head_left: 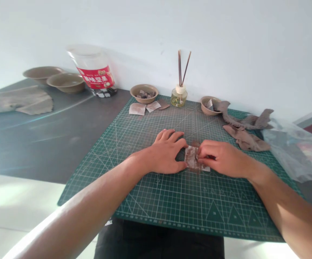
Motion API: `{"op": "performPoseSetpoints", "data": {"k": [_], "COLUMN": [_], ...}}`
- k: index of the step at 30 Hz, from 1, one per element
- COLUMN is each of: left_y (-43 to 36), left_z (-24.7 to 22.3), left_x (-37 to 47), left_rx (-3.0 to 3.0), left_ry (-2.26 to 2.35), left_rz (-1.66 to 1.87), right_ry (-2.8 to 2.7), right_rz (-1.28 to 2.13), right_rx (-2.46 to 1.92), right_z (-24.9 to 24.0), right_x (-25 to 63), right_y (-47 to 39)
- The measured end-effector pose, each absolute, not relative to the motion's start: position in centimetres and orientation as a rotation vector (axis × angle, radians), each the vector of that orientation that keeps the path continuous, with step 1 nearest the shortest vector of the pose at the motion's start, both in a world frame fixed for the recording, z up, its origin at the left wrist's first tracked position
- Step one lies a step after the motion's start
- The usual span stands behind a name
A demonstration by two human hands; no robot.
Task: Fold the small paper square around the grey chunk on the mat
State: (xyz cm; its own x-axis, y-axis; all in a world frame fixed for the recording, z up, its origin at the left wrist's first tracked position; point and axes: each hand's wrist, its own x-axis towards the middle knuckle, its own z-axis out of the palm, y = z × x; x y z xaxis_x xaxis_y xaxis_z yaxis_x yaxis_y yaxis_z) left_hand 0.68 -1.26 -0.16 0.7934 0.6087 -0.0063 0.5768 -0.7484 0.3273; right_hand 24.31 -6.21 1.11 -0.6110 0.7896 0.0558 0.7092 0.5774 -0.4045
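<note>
The left hand [169,153] is open with fingers spread, and it touches the left edge of a stained white piece [191,157] on the green mat [145,187]. The right hand [217,158] is curled, its fingertips pressed together upon this piece; whether they grip something, one cannot tell.

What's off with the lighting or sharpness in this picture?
In the head view, glare bleaches part of the left forearm, and pale streaks cross the dark tabletop; the clear jar looks smeared; lens distortion seems to bow the cutting mat's left edge.
</note>
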Motion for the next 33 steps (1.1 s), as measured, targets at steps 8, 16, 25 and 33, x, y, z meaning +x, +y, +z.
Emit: {"op": "performPoseSetpoints", "data": {"k": [8,16,25,33], "left_y": [-1.3,-1.3,-1.2,-1.2], "left_z": [-0.2,-0.1,-0.1,-0.2], "left_x": [0.6,0.6,0.7,0.6], "left_rx": [2.664,2.654,2.666,2.665], "left_ry": [0.922,0.915,0.9,0.891], "left_rz": [0.163,0.15,0.163,0.156], "right_ry": [-2.483,-2.523,-2.573,-2.611], "right_rz": [0.4,0.384,0.373,0.387], "right_rx": [-1.411,-1.318,-1.313,-1.312], "right_z": [0.9,0.8,0.8,1.0], "right_x": [24.5,24.5,24.2,24.7], "right_y": [-6.1,-5.8,-6.2,-6.6]}}
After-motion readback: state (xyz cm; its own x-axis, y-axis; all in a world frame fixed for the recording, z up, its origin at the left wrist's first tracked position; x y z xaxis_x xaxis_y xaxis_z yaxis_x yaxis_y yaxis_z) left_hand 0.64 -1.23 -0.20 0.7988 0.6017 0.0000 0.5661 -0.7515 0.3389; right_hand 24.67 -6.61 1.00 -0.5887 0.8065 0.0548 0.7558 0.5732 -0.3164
